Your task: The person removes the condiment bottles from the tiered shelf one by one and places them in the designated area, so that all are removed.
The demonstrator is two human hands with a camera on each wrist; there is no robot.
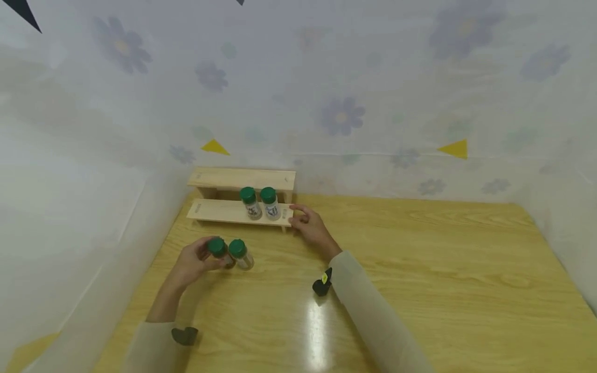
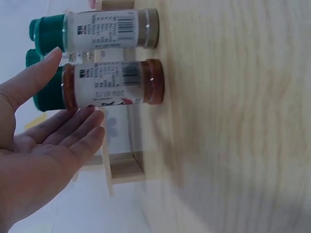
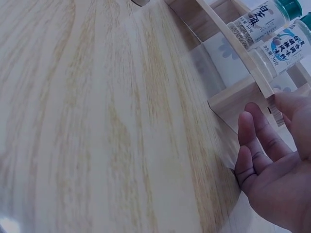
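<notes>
My left hand [image 1: 188, 264] is around a spice jar [image 1: 217, 247] with a green lid and reddish-brown contents, upright on the table. In the left wrist view the thumb [image 2: 36, 77] crosses in front of its lid, and the other fingers extend beside it, fairly straight. A second green-lidded jar [image 2: 104, 30] stands right beside it. My right hand [image 1: 311, 228] holds the right end of a two-tier wooden rack [image 1: 219, 211], with its thumb and fingers at the lower board's end. On that board stand two more jars, one with sesame [image 3: 257, 22] and one with a blue-patterned label [image 3: 284, 48].
The rack's upper board [image 1: 242, 177] carries nothing and stands near the back wall. A pale floral sheet [image 1: 373, 103] covers the walls behind and to the left. The wood-grain table [image 1: 420, 269] stretches away to the right.
</notes>
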